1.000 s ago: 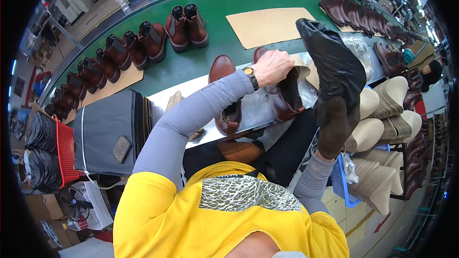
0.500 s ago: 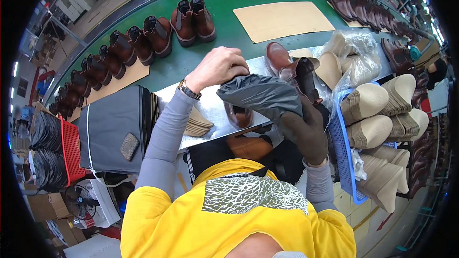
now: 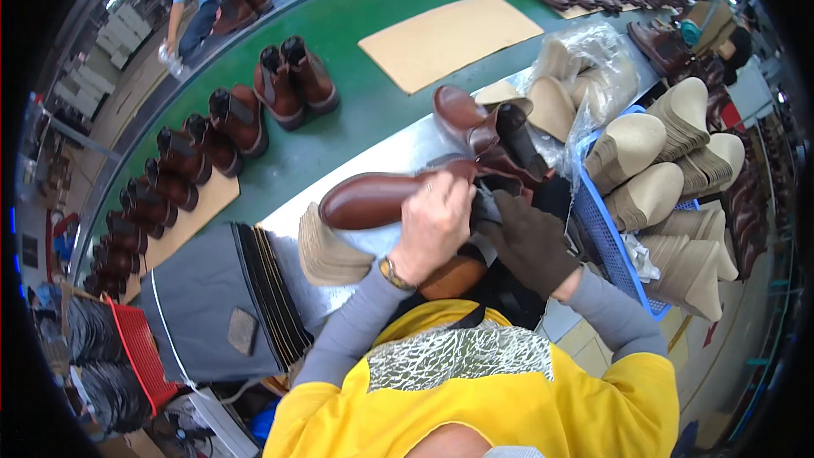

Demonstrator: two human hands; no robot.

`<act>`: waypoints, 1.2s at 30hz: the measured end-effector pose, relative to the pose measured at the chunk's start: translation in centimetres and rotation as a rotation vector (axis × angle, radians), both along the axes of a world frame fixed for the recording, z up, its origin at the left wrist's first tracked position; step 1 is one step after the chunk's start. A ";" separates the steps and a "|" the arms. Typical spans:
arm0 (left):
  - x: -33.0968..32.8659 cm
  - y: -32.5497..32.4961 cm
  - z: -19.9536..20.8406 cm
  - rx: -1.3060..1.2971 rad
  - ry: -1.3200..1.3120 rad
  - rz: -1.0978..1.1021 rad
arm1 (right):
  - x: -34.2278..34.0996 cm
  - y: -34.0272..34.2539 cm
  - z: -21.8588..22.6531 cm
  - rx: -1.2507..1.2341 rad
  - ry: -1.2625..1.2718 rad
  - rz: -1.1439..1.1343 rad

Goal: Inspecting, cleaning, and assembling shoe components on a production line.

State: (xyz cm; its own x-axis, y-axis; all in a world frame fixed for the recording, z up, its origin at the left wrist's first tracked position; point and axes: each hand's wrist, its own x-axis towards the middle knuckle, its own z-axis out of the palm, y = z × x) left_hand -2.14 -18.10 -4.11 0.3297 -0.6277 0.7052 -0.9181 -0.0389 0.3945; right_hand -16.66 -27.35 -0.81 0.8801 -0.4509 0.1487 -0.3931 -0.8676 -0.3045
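Brown leather boot (image 3: 365, 203), toe leftward over the silver board (image 3: 398, 151)
Our left hand (image 3: 434, 222) closes bent fingers on it; our gloved right hand's (image 3: 534, 242) grip we cannot tell; best we steady the boot, keeping the black liner (image 3: 486, 203) unbunched; half a second ago it stretched between our hands; now only a scrap shows.

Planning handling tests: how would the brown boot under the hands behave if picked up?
The boot probably keeps its shape at the toe, which looks smoothly domed, without dents. Its glossy surface may prove slippery.
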 end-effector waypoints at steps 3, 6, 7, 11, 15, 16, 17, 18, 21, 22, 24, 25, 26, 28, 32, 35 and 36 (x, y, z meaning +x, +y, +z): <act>-0.6 0.4 -0.8 -0.029 -0.058 0.019 | 1.1 -1.3 -1.9 0.108 -0.085 0.037; -1.3 0.6 -1.4 -0.021 -0.076 -0.002 | 1.6 -3.0 -3.7 0.133 -0.209 0.426; -1.6 0.8 -1.4 -0.004 -0.079 -0.013 | 2.2 -4.2 -4.8 -0.050 -0.212 0.605; -1.2 2.5 -1.9 0.011 -0.120 0.010 | 4.3 -2.5 -4.7 0.066 0.060 0.709; -1.8 3.7 -2.2 0.019 -0.225 -0.123 | 6.7 -2.4 -15.8 0.337 0.127 0.768; -1.6 3.5 -2.1 -0.031 -0.189 -0.141 | 6.4 -3.7 -15.6 0.331 0.127 0.755; -1.5 3.0 -2.0 -0.037 -0.188 -0.150 | 6.3 -4.3 -15.8 0.334 0.118 0.732; -1.4 2.6 -1.6 0.014 -0.218 -0.209 | 6.3 -4.3 -16.3 0.339 0.110 0.711; -0.7 3.8 1.3 -0.050 -0.329 -0.249 | 6.0 -5.3 -15.8 0.341 0.076 0.683; 0.3 4.6 2.8 -0.201 -0.395 -0.198 | 5.7 -5.7 -15.6 0.342 0.069 0.668; 3.5 7.7 3.5 -0.369 -0.204 0.270 | 5.3 -5.4 -15.5 0.354 0.049 0.634; 5.7 9.0 6.0 -0.397 -0.235 0.293 | 4.8 -5.5 -15.5 0.362 0.045 0.617; 6.4 8.8 8.1 -0.495 0.047 0.077 | 4.4 -5.6 -15.7 0.374 0.041 0.601; 8.8 10.3 9.3 -0.495 0.387 -0.388 | 3.7 -5.7 -15.4 0.387 0.019 0.577; 7.2 9.2 12.4 -0.592 0.292 -0.996 | 3.3 -5.9 -15.1 0.414 -0.042 0.516; 6.4 9.5 12.7 -0.631 0.354 -1.097 | 2.3 -5.7 -15.3 0.444 -0.079 0.449; 6.7 9.6 12.5 -0.627 0.410 -1.185 | 1.9 -5.6 -15.4 0.454 -0.089 0.422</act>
State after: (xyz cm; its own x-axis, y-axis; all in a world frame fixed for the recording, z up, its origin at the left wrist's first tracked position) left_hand 4.56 -8.48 8.43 0.0809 -0.2948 0.9521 -0.0969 0.9484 0.3019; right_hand -14.75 -32.96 -16.21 0.9892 -0.1024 0.1050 -0.0007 -0.7191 -0.6949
